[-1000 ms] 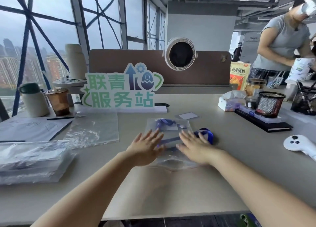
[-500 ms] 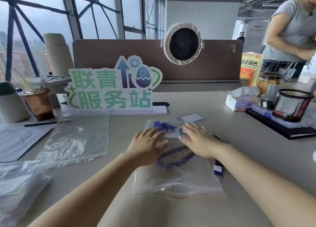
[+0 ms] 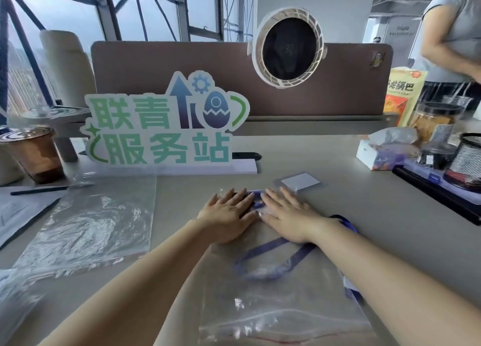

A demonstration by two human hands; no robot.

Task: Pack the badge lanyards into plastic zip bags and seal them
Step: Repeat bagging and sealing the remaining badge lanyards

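— While the left hand (image 3: 229, 216) and right hand (image 3: 290, 216) lie flat, where is the lanyard (image 3: 263, 253)?
— Its blue loop shows through the clear zip bag (image 3: 281, 301) on the table (image 3: 395, 231). Straight fingers (image 3: 276, 197) press the bag's far end.

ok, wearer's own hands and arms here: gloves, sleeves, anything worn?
No gloves. The left hand and right hand show no rings, watch or bands. The left forearm and right forearm are uncovered down to the frame edge, so no sleeves in view. No markers or cables.
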